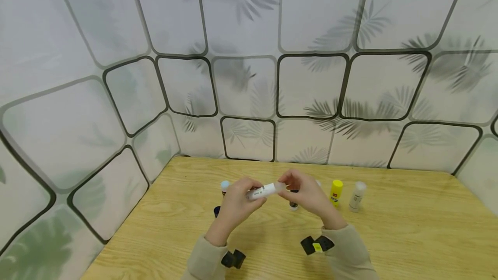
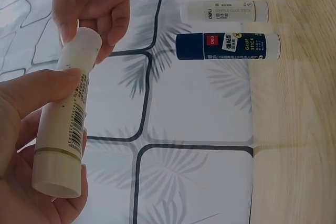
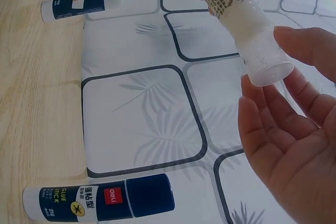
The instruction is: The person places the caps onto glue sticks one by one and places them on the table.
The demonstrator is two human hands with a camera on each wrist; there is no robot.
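Observation:
My left hand (image 1: 239,200) grips a white glue stick (image 1: 263,192) by its barrel, thumb along one side. Barcode and small print show on the barrel in the left wrist view. At the other end, my right hand (image 1: 307,195) has thumb and fingertips on the translucent ribbed cap (image 3: 265,59), pinching it. The stick is held tilted above the table, between the two hands. Behind the right hand, partly covered by it, stands a dark blue glue stick (image 2: 226,46).
On the wooden table (image 1: 408,228), a yellow glue stick (image 1: 336,192) and a white one (image 1: 357,196) stand to the right. Left of the hands are a light-blue-capped stick (image 1: 224,186) and a dark cap (image 1: 216,211), partly hidden. A patterned curtain (image 1: 245,85) closes off the back.

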